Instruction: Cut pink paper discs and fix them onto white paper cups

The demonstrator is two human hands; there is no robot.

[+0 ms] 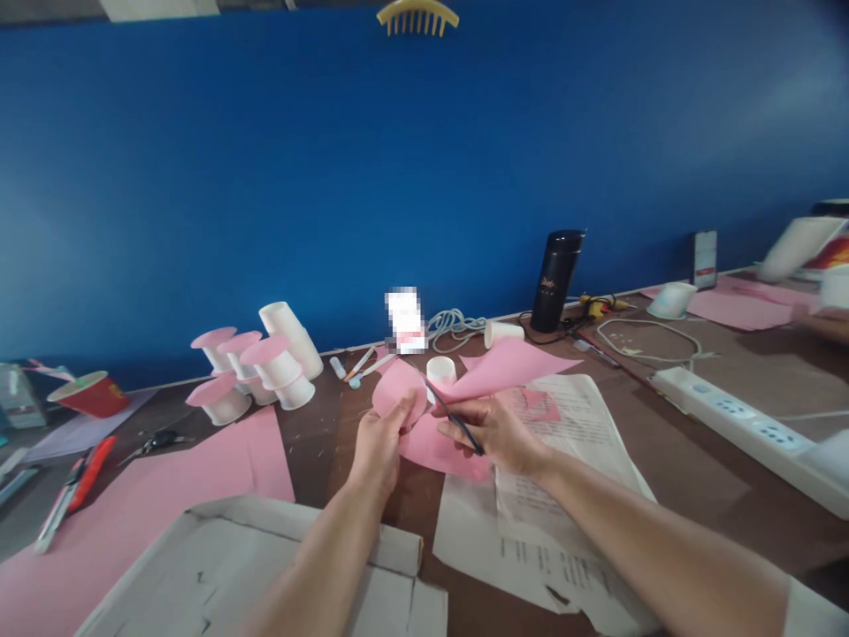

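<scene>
The left hand (378, 442) pinches a pink paper circle (395, 389) by its near edge, just left of the black scissors (462, 426) (scissors is my best reading) gripped in the right hand (497, 433), with a bent pink sheet (514, 363) just beyond.

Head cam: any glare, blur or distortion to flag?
All in the head view: soft pale sheen on the blue wall, strongest at upper right; centre phone blown white and pixelated; print on the papers too soft to read; bottle leans outward, probably wide-angle stretch; scissors and pink disc easy to make out.
</scene>
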